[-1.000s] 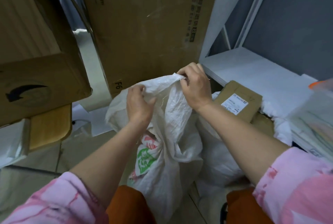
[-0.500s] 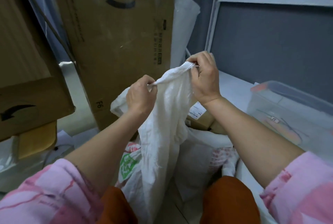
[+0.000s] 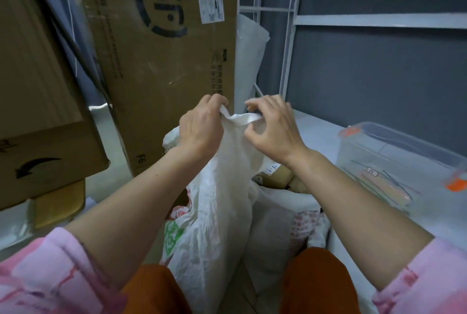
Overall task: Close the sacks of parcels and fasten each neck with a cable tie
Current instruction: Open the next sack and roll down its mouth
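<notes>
While the white woven sack (image 3: 217,207) stands upright between the person's knees, its mouth is drawn up into a narrow hem held taut between both hands. Left hand (image 3: 202,126): fingers curled tight round the bunched left end of the hem. Right hand (image 3: 274,128): thumb and fingertips pinch the right end, the other fingers loosely curled and apart from the fabric. Neck not yet gathered; no cable tie visible in either hand or on the sack.

Judgement: step in hand is collecting the mouth into one rope. To do it well, the hem should be pleated evenly toward one hand, the slack pushed down against the contents, and the neck twisted so a tie can bite below the hem, not on it. Risk: uneven gathering leaves a gap; a loose pinch on the right may let the edge slip.

Surroundings: a second white sack (image 3: 275,215) just beside on the right, open, with a brown parcel (image 3: 283,174) showing behind it. A large cardboard box (image 3: 161,66) stands behind the hands; another cardboard box (image 3: 43,101) at left. A clear plastic bin (image 3: 404,162) with orange clips sits on the white shelf (image 3: 318,132) at right; coloured strips inside may be ties, cannot tell.
</notes>
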Motion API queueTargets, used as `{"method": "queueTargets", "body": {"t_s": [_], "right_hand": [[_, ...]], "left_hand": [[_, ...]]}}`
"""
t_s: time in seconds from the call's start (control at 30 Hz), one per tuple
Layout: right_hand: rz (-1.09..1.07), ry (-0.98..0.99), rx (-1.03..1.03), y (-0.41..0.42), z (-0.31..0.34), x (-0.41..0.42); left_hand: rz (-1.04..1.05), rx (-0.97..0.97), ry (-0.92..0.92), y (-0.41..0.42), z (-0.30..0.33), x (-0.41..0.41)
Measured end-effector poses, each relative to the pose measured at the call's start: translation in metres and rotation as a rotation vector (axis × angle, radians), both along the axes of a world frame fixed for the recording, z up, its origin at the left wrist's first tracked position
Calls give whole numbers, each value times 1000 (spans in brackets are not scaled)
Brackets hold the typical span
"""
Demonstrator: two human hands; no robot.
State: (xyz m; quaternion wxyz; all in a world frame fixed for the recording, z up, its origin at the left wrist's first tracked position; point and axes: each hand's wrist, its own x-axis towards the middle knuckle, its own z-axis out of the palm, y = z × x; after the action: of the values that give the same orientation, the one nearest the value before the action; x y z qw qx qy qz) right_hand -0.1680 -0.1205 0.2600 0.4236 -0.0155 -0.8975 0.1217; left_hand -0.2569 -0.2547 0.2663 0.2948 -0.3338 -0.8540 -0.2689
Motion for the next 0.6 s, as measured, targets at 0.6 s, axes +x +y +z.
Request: {"method": "queueTargets", "body": {"t_s": [0.6], "right_hand": [[-45, 201, 204, -8, -12, 6]], "left_hand": [[-39, -105, 104, -24, -11, -8]]}}
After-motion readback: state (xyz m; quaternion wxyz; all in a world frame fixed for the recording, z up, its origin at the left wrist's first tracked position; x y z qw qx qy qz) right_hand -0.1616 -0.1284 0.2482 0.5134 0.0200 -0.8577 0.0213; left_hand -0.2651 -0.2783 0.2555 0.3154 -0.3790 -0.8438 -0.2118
